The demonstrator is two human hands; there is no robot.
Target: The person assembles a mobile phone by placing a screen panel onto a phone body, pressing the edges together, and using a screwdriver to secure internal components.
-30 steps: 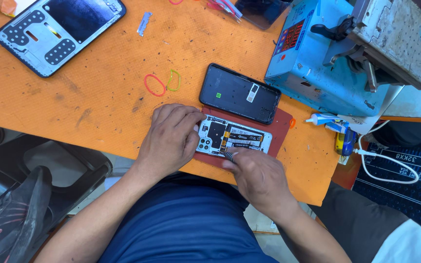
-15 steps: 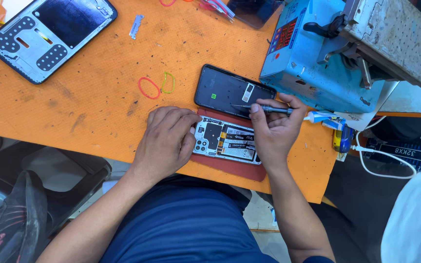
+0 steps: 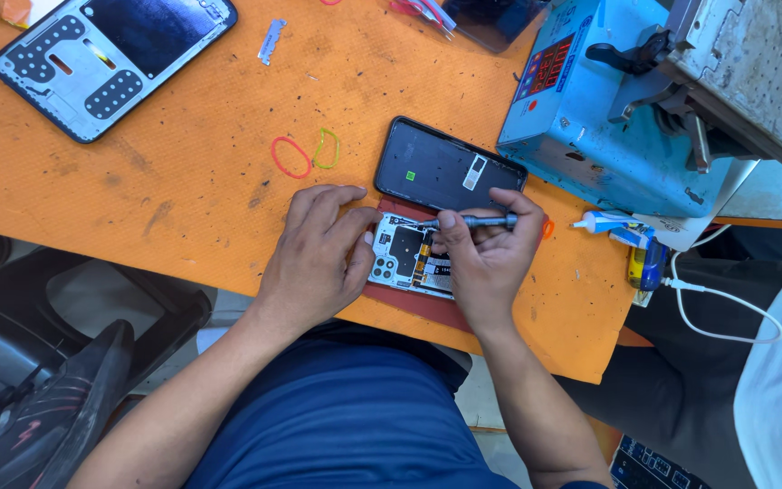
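Your left hand (image 3: 314, 254) lies flat, fingers spread, pressing the left end of the opened white phone w/ exposed circuit board (image 3: 405, 263), which sits on a dark red mat (image 3: 418, 308) at the near edge of the orange desk (image 3: 183, 163). Your right hand (image 3: 486, 258) pinches a slim grey metal screwdriver (image 3: 468, 220), held approx. level, tip pointing left over the phone's top edge. Black glossy back cover (image 3: 445, 167) lies just behind; blue machine (image 3: 608, 109) to the right.
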